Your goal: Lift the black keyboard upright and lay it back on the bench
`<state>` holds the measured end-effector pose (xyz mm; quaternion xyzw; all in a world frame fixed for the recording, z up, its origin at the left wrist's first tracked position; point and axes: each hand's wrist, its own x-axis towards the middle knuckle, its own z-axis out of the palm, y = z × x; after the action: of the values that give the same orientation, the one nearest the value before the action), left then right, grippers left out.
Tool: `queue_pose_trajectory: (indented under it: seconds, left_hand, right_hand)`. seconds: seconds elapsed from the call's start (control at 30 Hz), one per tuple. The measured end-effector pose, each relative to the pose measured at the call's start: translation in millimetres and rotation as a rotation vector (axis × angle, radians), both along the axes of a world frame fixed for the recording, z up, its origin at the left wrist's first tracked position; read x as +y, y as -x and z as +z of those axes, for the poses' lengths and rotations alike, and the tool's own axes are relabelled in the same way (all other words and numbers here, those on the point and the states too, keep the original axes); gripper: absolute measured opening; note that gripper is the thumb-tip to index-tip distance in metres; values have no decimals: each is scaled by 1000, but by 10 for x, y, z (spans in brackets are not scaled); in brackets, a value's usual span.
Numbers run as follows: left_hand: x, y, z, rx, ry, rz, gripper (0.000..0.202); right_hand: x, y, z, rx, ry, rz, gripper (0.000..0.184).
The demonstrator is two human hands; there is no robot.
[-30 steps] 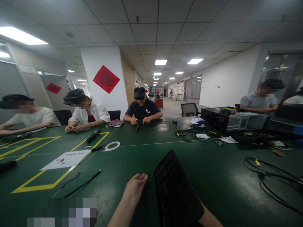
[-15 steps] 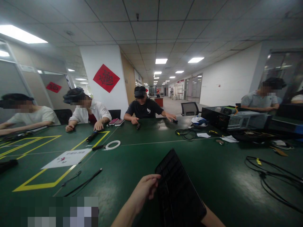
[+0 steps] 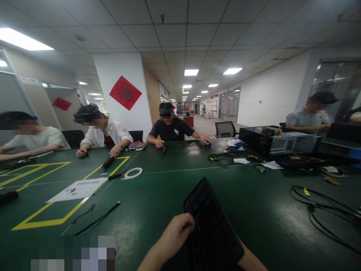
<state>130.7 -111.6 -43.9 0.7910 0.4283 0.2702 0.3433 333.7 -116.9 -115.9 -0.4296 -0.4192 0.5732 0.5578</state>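
A black flat panel (image 3: 210, 220) with a grid surface is tilted up off the green table (image 3: 175, 188) close in front of me. My left hand (image 3: 176, 235) is closed on the panel's left edge, fingers curled over it. Only my right forearm (image 3: 251, 259) shows, running under the panel's lower right corner; the right hand itself is hidden behind the panel.
Several other people sit around the table. On it lie a white ring (image 3: 133, 173), a white sheet (image 3: 79, 189), black cables (image 3: 318, 209), a thin black rod (image 3: 98, 218), yellow floor-tape lines (image 3: 50, 218) and an open computer case (image 3: 279, 143) at far right.
My left hand moved right from open beside the panel to gripping its left edge. The person in black reached an arm out to the right; the person in white reached toward a black tool.
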Motion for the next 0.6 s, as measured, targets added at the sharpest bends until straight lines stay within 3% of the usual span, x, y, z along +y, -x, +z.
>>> queue_pose_trajectory:
  seconds: [0.23, 0.4, 0.6]
  left_hand:
    - [39, -7, -68, -149, 88, -3, 9]
    - [58, -25, -75, -150, 79, 25, 12]
    - [32, -143, -153, -107, -28, 151, 22]
  right_hand:
    - [25, 97, 113, 53, 53, 97, 31]
    - [59, 155, 229, 52, 88, 186, 29]
    - [5, 99, 270, 58, 101, 145, 31]
